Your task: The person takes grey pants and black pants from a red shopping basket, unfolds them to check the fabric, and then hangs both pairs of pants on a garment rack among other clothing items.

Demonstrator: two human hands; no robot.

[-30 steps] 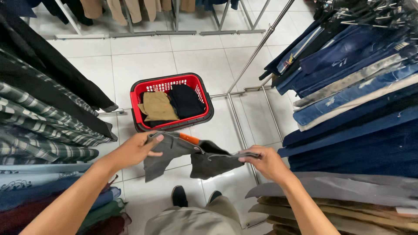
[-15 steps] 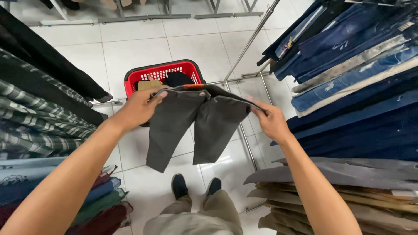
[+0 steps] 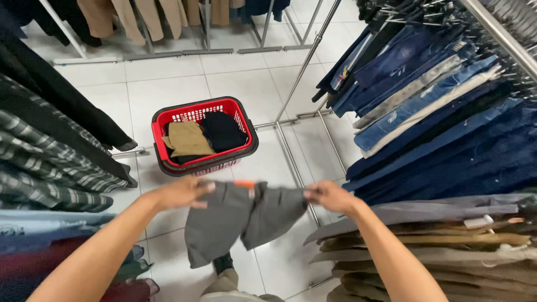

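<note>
Your left hand point(image 3: 180, 193) and right hand point(image 3: 330, 197) each pinched a top corner of the grey shorts point(image 3: 240, 221), held spread. Red basket point(image 3: 204, 137) of folded clothes stood beyond on the tiled floor point(image 3: 168, 84).

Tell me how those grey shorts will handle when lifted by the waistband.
The grey shorts, held between left hand and right hand, sag and fold, so they are probably floppy. They likely weigh little: two loose grips carry them. The cloth looks matte, probably not slippery.

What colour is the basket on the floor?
The basket is red with a dark rim band, seen best in the head view.
</note>
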